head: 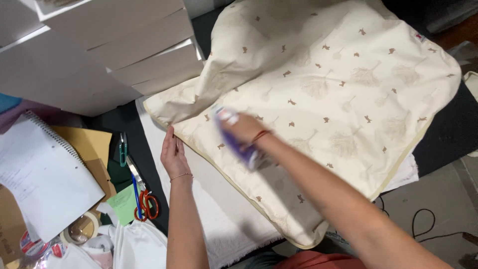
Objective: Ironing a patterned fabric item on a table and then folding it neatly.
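Observation:
A cream pillow cover (343, 94) printed with small brown shapes and pale trees lies spread over a white towel (219, 214) on a dark table. My left hand (173, 153) rests flat at the cover's left edge, fingers together, holding the fabric down. My right hand (244, 129) is over the cover, gripping a purple and white object (239, 142) that is blurred by motion; its kind cannot be told.
Stacked white boxes (109, 55) fill the upper left. A spiral notebook (45, 174), brown envelopes (92, 144), small green snips (122, 149), orange-handled scissors (144, 199), a tape roll (79, 229) and white cloth (134, 246) lie at left. A black cable (423, 224) trails on the floor at right.

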